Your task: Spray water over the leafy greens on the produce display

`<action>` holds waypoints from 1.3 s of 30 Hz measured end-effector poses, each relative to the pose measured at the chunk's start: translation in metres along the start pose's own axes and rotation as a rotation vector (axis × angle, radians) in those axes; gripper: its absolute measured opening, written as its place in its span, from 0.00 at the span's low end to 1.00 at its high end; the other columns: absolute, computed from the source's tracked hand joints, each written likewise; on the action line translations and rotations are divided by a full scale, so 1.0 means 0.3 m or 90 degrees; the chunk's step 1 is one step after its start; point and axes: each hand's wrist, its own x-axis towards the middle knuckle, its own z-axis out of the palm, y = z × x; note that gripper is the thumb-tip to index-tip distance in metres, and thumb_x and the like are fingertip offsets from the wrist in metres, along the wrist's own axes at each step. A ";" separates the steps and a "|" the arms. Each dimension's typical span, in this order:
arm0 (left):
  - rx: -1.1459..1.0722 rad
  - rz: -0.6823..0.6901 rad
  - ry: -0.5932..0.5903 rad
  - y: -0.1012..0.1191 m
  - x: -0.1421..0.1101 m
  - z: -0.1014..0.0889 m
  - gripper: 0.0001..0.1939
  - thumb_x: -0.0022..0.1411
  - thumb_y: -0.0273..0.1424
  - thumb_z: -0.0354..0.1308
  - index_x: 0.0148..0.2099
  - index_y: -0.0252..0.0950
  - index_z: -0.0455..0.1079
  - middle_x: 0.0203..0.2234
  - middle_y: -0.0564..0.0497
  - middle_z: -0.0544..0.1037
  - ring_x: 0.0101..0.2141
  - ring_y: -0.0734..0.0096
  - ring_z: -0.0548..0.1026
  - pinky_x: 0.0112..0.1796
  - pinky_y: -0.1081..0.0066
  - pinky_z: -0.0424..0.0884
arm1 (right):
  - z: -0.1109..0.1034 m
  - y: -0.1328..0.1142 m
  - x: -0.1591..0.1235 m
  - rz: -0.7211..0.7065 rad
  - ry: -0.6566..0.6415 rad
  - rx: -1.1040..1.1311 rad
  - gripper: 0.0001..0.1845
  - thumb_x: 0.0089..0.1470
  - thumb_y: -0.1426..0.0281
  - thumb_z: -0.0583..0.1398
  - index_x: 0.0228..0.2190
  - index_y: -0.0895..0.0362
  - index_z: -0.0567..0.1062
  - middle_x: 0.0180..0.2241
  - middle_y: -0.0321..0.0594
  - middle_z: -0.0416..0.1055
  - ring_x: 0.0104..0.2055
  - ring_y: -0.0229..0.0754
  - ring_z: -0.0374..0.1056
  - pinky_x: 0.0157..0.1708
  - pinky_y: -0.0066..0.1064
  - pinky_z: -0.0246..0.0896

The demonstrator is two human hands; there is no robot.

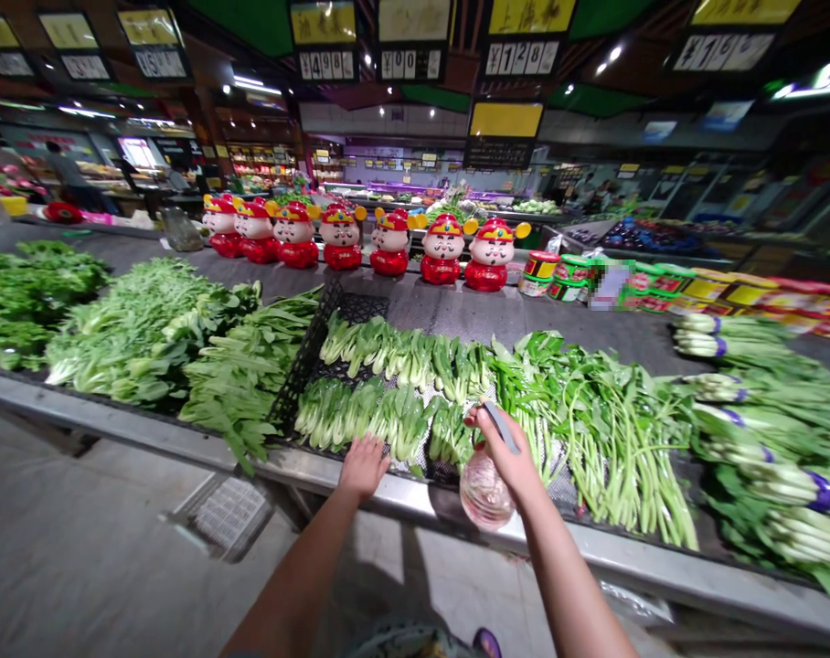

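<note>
The right hand (504,452) is clenching a clear plastic bottle (484,489) near its top, with the fingers closed around it and a grey strip (501,427) showing above them. The bottle is hanging over the steel counter edge (415,484), just in front of the long-stemmed greens (607,448). The left hand (364,466) is lying open, its fingers spread and released, touching the bok choy (401,422) in a black plastic crate (333,306). The counter is carrying leafy greens (147,329) to the left and banded stalks (764,457) to the right. Red figurines (442,251) are standing in a row behind the produce, with packaged goods (566,279) beside them.
</note>
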 end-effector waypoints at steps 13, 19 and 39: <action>0.003 0.002 0.001 0.004 -0.003 -0.007 0.24 0.66 0.41 0.39 0.56 0.37 0.65 0.55 0.45 0.69 0.59 0.59 0.59 0.59 0.53 0.51 | -0.014 0.059 -0.018 0.031 0.013 -0.054 0.23 0.53 0.49 0.51 0.29 0.53 0.72 0.29 0.43 0.72 0.32 0.47 0.70 0.27 0.38 0.68; -0.001 0.006 -0.007 0.004 -0.003 -0.012 0.24 0.65 0.40 0.38 0.55 0.36 0.66 0.55 0.45 0.69 0.59 0.58 0.59 0.59 0.53 0.51 | -0.059 0.065 -0.006 0.032 0.086 -0.026 0.25 0.53 0.49 0.52 0.43 0.52 0.72 0.42 0.46 0.73 0.43 0.51 0.70 0.30 0.39 0.70; 0.008 0.008 -0.037 0.005 0.005 -0.031 0.26 0.66 0.41 0.37 0.56 0.34 0.65 0.55 0.44 0.68 0.59 0.58 0.59 0.59 0.52 0.50 | -0.098 0.122 -0.042 0.065 0.083 -0.059 0.21 0.54 0.50 0.52 0.34 0.53 0.72 0.34 0.44 0.73 0.36 0.47 0.70 0.28 0.35 0.68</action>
